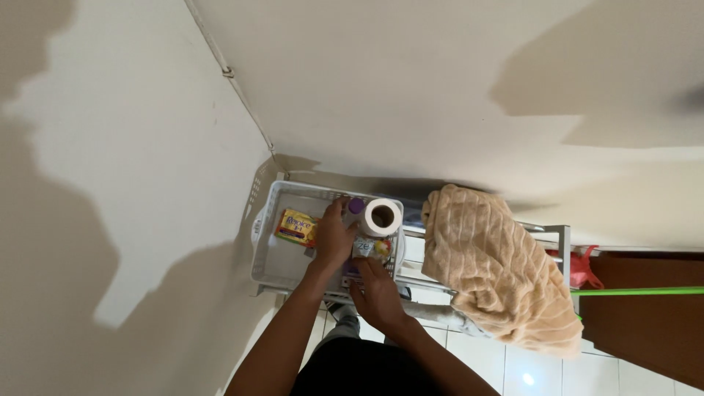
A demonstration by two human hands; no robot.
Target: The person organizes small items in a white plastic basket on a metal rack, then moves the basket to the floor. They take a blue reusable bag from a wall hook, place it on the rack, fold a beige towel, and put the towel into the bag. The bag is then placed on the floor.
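Note:
A white plastic basket (pixel 273 246) stands in the corner of two cream walls. My left hand (pixel 334 238) reaches into it, fingers near a purple-capped bottle (pixel 356 206). My right hand (pixel 378 293) rests at the basket's front edge beside a small white package with colourful print (pixel 372 248). A white paper roll (pixel 383 217) stands upright in the basket's right end. A yellow and red packet (pixel 295 226) lies flat on the left side of the basket. Whether either hand grips anything is hidden.
A beige towel (pixel 491 268) hangs over a white rack (pixel 559 238) right of the basket. A green pole (pixel 638 292) and a brown wooden surface (pixel 645 330) are at far right, with a red bag (pixel 584 270). White floor tiles (pixel 513 367) lie below.

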